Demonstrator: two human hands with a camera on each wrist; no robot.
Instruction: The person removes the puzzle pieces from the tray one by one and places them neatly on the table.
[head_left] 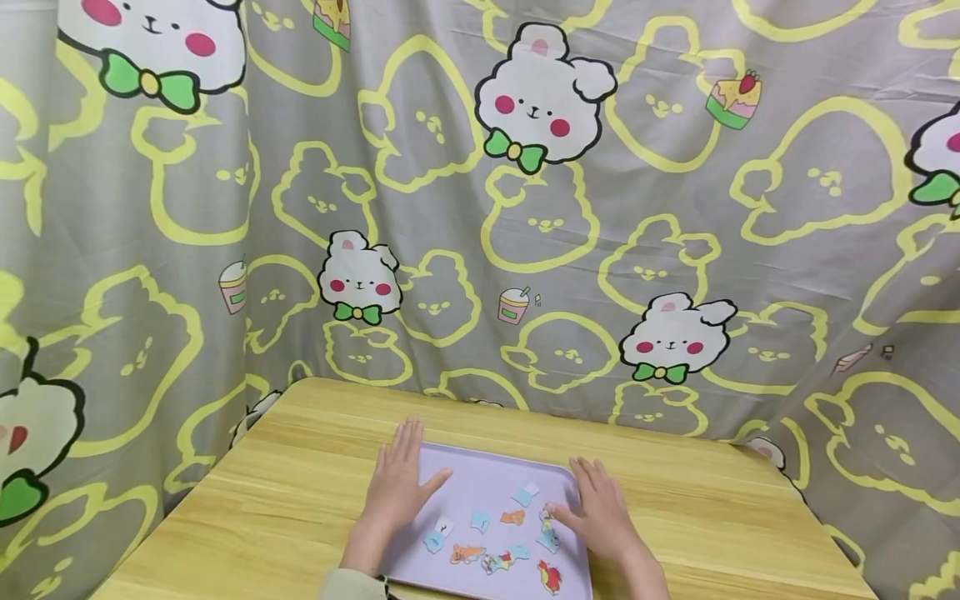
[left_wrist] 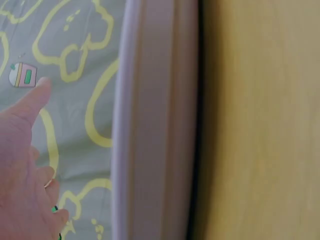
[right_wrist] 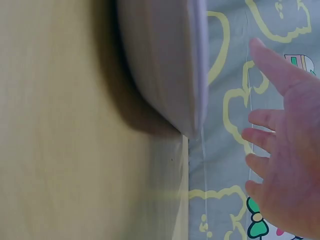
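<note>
A lilac tray lies on the wooden table with several small flat cutout pieces on it. My left hand is at the tray's left edge, fingers straight and thumb spread over the tray. At the right edge is my right hand, its fingers straight too and its thumb near a colourful piece. Among the pieces are an orange animal cutout, a red one and a light blue one. Both wrist views show the tray's side wall with the hand beside it, holding nothing.
The wooden table extends on both sides of the tray and behind it. A grey curtain with yellow outlines and white cartoon animals hangs along the table's back and sides.
</note>
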